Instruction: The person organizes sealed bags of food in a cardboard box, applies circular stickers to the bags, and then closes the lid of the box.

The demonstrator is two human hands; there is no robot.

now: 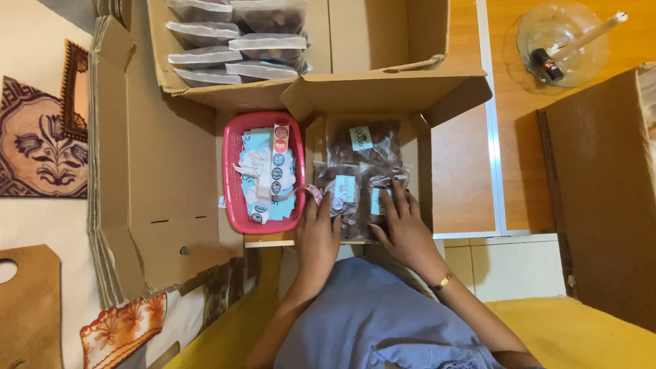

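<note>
An open cardboard box [424, 178] in front of me holds clear bags of dark brown pieces with light blue labels [362, 143]. My left hand [318, 236] rests on the nearest bag at the box's front left, fingers spread flat. My right hand [403, 229], with a gold bracelet on the wrist, lies on the bag [377, 186] at the front right, fingers apart and pressing down. Neither hand lifts anything.
A pink plastic basket [232, 184] with sticker strips and blue paper labels stands left of the box. A larger carton [383, 41] behind holds several clear sealed bags [236, 51]. Flattened cardboard [137, 171] lies at left, another carton [601, 184] at right, a glass dish [564, 41] beyond.
</note>
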